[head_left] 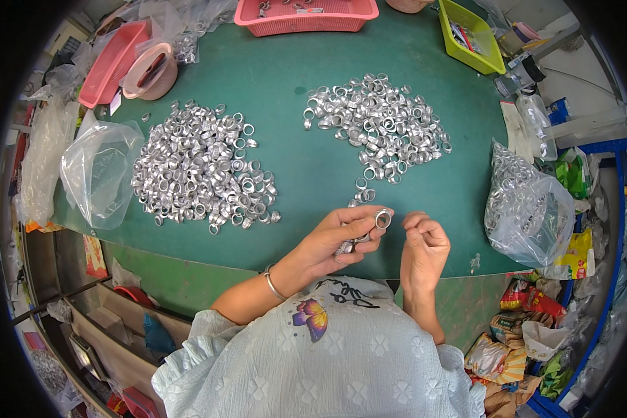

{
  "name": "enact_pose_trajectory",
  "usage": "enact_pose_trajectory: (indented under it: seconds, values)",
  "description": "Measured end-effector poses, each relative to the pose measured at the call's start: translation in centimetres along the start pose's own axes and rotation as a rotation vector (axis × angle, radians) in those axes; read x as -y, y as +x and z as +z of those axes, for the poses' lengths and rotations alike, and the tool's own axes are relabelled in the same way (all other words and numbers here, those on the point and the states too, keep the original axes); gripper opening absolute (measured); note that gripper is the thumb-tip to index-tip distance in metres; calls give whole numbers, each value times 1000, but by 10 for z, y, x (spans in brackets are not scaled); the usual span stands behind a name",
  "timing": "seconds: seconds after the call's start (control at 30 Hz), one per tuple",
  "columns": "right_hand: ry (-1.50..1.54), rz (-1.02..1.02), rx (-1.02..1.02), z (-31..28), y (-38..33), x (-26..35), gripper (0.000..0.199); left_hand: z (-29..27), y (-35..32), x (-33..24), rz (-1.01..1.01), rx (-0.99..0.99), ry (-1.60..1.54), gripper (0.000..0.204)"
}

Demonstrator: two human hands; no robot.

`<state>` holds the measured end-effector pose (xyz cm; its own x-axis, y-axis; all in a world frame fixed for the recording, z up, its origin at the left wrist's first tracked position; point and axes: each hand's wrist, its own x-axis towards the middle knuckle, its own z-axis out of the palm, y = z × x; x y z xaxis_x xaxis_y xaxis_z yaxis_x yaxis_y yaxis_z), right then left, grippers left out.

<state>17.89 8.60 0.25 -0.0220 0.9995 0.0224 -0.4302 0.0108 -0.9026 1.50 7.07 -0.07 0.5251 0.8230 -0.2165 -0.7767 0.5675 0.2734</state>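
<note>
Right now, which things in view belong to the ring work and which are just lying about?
In use: left hand holding a metal ring; right hand; two ring piles; bagged rings.
Lying about: pink basket; yellow-green tray; empty plastic bag.

Small workshop — metal ring heaps, sorting trays.

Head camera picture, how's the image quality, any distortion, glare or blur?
Head view: strong fisheye bending, the green table's edge curves and the corners go black; soft even light, faint shadows; small glints on the two heaps of silver metal rings; the left hand and its held ring look sharp.
</note>
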Motion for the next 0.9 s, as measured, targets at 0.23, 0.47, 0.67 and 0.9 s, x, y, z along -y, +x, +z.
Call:
enact_pose_trajectory:
  seconds: [0.23, 0.47, 0.67, 0.9]
  values:
    - [40, -13, 12, -3, 1, 0, 15, 0, -1, 0, 8, -9, -1, 34]
    - [171, 23, 51, -10, 2, -5, 7, 0, -1, 0, 5, -24, -16, 34]
    - [227, 75, 49, -6, 1, 1, 31, -1, -1, 0, 5, -31, -26, 33]
    - [728, 559, 135, 3, 3, 16, 29, 6, -3, -3, -2, 41, -152, 26]
